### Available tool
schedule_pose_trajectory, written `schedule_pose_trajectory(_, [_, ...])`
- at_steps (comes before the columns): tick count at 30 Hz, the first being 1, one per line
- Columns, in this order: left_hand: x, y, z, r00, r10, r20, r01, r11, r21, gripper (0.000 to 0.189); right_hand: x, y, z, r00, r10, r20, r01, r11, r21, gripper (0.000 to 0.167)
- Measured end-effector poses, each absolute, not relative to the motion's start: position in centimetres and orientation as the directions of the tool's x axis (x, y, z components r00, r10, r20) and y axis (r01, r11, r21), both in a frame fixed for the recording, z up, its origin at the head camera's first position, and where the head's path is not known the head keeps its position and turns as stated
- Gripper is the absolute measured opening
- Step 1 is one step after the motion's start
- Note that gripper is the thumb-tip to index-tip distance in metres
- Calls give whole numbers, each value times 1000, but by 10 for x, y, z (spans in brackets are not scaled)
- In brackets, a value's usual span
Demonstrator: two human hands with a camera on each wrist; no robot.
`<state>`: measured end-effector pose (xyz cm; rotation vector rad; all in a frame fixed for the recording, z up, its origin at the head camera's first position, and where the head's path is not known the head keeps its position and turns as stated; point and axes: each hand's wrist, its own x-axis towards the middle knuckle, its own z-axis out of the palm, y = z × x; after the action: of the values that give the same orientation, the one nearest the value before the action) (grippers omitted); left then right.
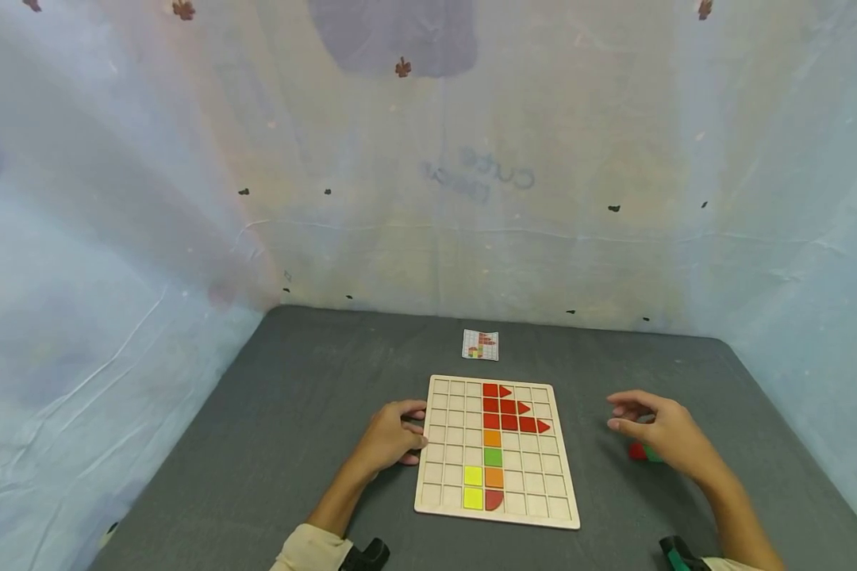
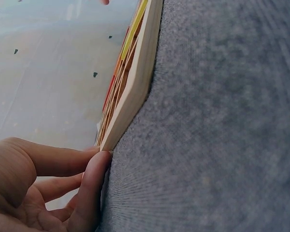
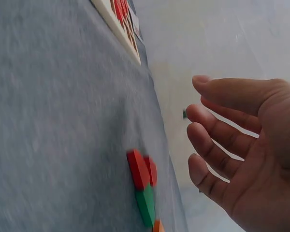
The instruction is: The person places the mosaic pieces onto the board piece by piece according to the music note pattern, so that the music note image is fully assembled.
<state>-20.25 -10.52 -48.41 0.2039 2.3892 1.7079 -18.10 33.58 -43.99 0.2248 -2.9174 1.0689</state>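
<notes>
A pale wooden grid board (image 1: pixel 453 457) lies on the dark table, with coloured pieces set in its cells. Red squares and pointed red pieces (image 1: pixel 509 422) fill rows at the top. Below come orange, green and yellow squares (image 1: pixel 474 499) and a dark red rounded piece (image 1: pixel 494 500). My left hand (image 1: pixel 388 436) holds the board's left edge, thumb and a fingertip meeting at its rim in the left wrist view. My right hand (image 1: pixel 660 428), fingers loosely bent and holding nothing, hovers by loose red (image 3: pixel 138 169) and green (image 3: pixel 145 205) blocks right of the board.
A small printed card (image 1: pixel 481 345) with a coloured grid pattern lies behind the board. Part of an orange block (image 3: pixel 158 226) shows beside the green one. Pale, marked sheeting (image 1: pixel 428 262) stands along the table's (image 1: pixel 350 357) back and sides.
</notes>
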Motion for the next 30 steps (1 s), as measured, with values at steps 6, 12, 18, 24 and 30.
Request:
schedule_pose_trajectory(6, [-202, -105, -483, -971, 226, -79, 2, 338, 941, 63, -180, 358, -442, -995, -98, 34, -97, 768, -633, 46])
schedule_pose_trajectory(12, [-201, -104, -482, -972, 222, -74, 8, 348, 937, 63, -177, 378, -444, -998, -68, -7, -49, 791, -610, 51])
schedule_pose_trajectory(18, [-203, -104, -483, -973, 218, -71, 12, 356, 934, 63, -176, 398, -446, -995, -83, -64, -24, 779, -627, 55])
schedule_pose_trajectory(24, [-204, -102, -482, -975, 212, -64, 19, 370, 929, 64, -176, 416, -449, -981, -110, -161, 28, 737, -676, 63])
schedule_pose_trajectory(30, [-203, -102, -480, -973, 220, -72, 14, 364, 931, 65, -176, 426, -450, -965, -134, -224, 68, 699, -712, 68])
